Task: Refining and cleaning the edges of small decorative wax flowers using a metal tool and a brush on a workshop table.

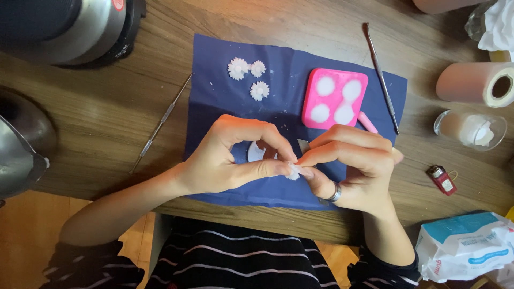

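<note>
Three finished white flowers (250, 76), one pink mould (334, 98), two metal tools (160, 123).

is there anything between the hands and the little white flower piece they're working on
Nothing visible does. The left hand and right hand already pinch the small white flower-shaped clay piece directly between their fingertips, above the dark blue cloth mat. The pink silicone mould lies apart, further back.

white flower piece (293, 172) | small, soft, petal-edged, mostly hidden | pinched between left hand (225, 160) thumb and right hand (350, 166) fingertips | held just above the blue cloth, between the two hands, at their meeting point
</note>
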